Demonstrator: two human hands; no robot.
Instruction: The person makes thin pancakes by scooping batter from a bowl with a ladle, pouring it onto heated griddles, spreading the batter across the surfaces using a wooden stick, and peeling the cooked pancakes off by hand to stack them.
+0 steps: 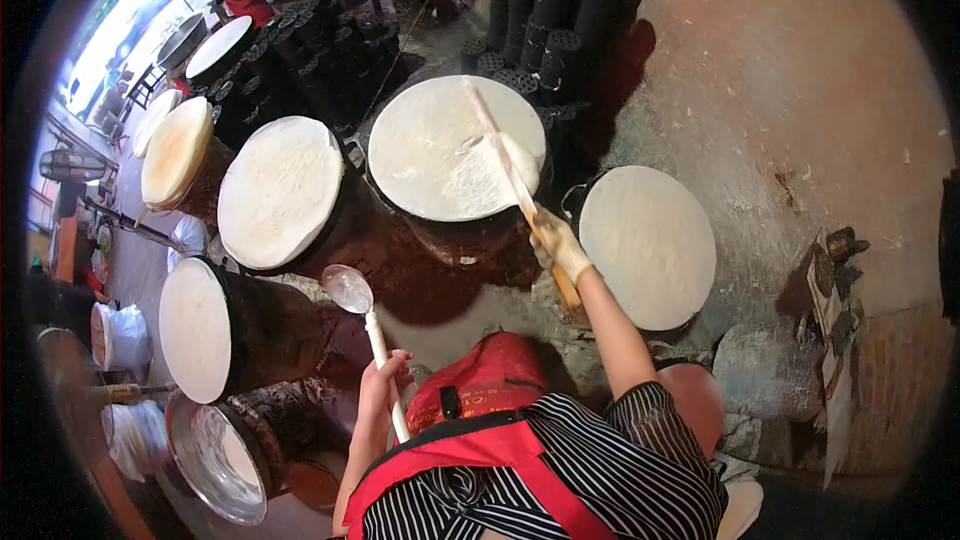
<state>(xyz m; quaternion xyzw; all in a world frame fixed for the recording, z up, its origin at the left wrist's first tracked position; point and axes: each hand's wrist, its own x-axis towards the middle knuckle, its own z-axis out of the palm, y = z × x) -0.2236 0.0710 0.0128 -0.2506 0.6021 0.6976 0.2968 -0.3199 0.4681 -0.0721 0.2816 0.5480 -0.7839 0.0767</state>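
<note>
My right hand (558, 243), in a pale glove, grips a long wooden spatula (505, 162) by its yellowish handle. The spatula's whitened blade lies across the middle round griddle (405, 202), over a white batter layer (425, 140) with a thicker, uneven patch on its right side. My left hand (386, 376) is closed around the white handle of a ladle (348, 288). The ladle's round bowl, smeared with white, points away from me, below and left of the middle griddle. Whether the blade presses on the batter I cannot tell.
More round white-topped griddles stand around me, one close on the right (648, 245), others on the left (280, 190). Stacked black coal briquettes (555, 10) rise behind the middle one. A metal basin (215, 460) with white residue sits at lower left, near a fan (72, 165).
</note>
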